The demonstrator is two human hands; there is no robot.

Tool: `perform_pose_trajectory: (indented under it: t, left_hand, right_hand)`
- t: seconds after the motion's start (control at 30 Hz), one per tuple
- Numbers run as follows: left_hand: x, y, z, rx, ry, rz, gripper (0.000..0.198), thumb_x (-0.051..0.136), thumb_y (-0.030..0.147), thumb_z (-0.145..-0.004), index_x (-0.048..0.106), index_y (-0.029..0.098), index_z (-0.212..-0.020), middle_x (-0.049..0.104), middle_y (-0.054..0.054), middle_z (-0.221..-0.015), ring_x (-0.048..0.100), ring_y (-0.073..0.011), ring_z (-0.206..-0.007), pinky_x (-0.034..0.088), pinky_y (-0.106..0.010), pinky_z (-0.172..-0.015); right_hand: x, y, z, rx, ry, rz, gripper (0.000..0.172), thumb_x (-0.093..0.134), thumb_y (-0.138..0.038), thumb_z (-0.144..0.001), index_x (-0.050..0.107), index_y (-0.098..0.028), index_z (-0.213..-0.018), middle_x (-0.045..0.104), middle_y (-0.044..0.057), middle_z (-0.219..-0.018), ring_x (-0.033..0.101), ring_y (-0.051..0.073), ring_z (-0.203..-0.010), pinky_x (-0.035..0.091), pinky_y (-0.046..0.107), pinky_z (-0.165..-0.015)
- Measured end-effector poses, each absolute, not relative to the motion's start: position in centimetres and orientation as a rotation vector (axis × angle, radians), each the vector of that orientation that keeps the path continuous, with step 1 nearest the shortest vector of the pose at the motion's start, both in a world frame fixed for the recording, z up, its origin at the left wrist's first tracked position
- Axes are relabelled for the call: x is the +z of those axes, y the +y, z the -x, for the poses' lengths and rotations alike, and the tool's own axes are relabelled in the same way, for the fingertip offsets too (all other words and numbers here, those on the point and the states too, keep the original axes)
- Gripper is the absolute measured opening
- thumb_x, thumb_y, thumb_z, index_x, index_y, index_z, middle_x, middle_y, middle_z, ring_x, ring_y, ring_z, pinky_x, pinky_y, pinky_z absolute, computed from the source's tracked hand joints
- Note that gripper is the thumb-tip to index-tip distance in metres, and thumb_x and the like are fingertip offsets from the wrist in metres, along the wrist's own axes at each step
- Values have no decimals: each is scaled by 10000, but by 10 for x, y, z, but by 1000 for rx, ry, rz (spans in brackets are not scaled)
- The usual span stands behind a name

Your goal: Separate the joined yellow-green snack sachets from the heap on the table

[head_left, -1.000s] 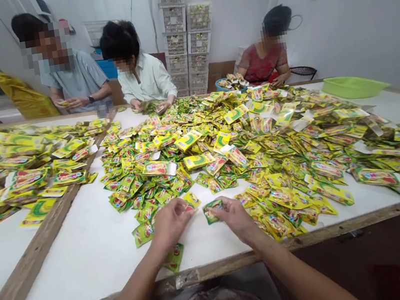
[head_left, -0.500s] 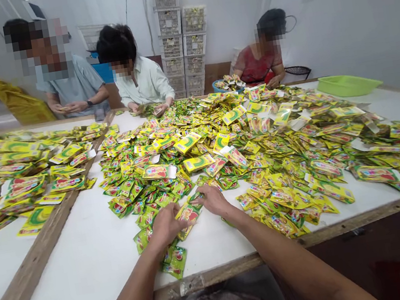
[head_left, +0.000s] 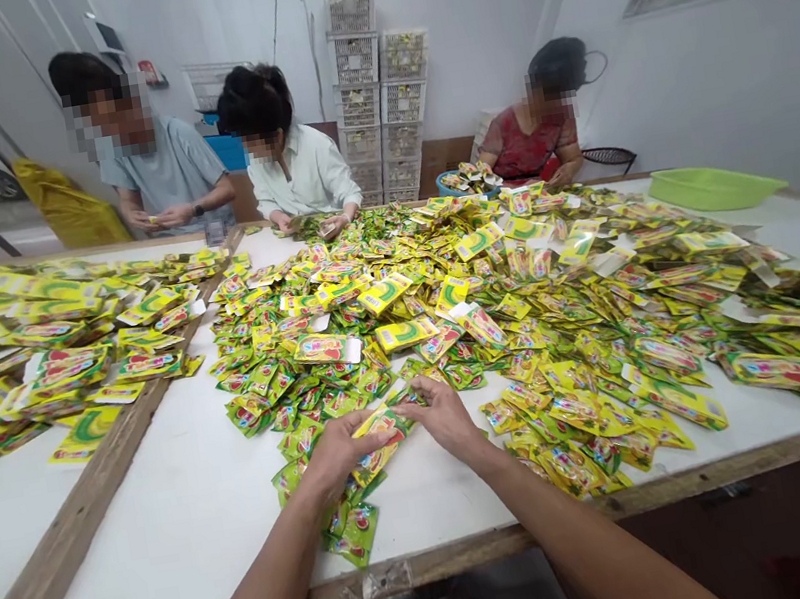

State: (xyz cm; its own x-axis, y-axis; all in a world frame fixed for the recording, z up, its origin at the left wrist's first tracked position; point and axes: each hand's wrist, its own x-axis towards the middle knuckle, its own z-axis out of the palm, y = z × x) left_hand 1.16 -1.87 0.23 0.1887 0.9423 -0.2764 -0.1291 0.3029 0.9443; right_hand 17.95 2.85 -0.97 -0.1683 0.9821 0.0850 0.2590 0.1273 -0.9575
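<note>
A small yellow carton with a red fruit picture (head_left: 378, 460) is tilted between my hands, just above the white table. My left hand (head_left: 336, 463) is closed round its lower left side, the thumb lying across the printed face. At the carton's upper right end, my right hand (head_left: 448, 421) pinches with bent fingers; whether a sachet is also in that pinch I cannot make out. Green sachets (head_left: 355, 534) lie below and beside my left hand. Beyond my hands spreads a heap of green sachets and yellow cartons (head_left: 384, 292), with yellow sachets (head_left: 566, 415) to the right.
A wooden strip (head_left: 105, 478) divides the table, with more yellow cartons (head_left: 69, 367) left of it. Three people sit across the table. A green basin (head_left: 716, 187) stands at the far right, and a filled blue basket (head_left: 469, 182) at the back. Stacked white crates (head_left: 355, 64) stand behind.
The view has shifted, so the scene sits slightly lower and further right. My left thumb has come across the carton's face, and the carton has turned slightly. Both hands stay at it.
</note>
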Motion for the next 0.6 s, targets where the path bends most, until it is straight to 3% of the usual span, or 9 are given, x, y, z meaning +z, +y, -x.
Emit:
perform_pose_trajectory:
  t: [0.1,0.2,0.37,0.6]
  left_hand:
    - [4,-20,-14,999,1076,-906,414,778,313,-559,679,168,-933,718,-28,-846,634,-165,-719,467,-273,-713]
    - [4,-21,-14,1035,1113,-931,412,785,310,-545,688,167,-920,722,-30,-863,644,-190,-766,475,-302,-757]
    - [7,-24,-14,1035,1090,-945,377,764,313,-584,700,188,-934,725,-14,-876,645,-189,-794,474,-294,-774]
    - [12,-27,-12,1052,1042,-812,383,784,275,-549,704,163,-907,727,-23,-796,648,-177,-700,486,-279,-707]
  right_hand:
    - [0,22,-179,876,-1601,1407,291,676,-462,-627,549,-201,-605,482,-25,-587,433,147,-599,318,259,-561]
    - [9,15,-181,803,-1711,1431,271,649,-417,-661,558,-199,-528,515,0,-597,478,175,-656,344,282,-625]
    - [17,10,-187,1103,-1666,1276,205,620,-393,-700,655,-193,-724,629,27,-714,565,183,-704,408,304,-687]
    - [19,1,-176,1321,-1725,1130,367,514,-482,-789,663,-166,-674,639,12,-677,580,189,-780,425,306,-761]
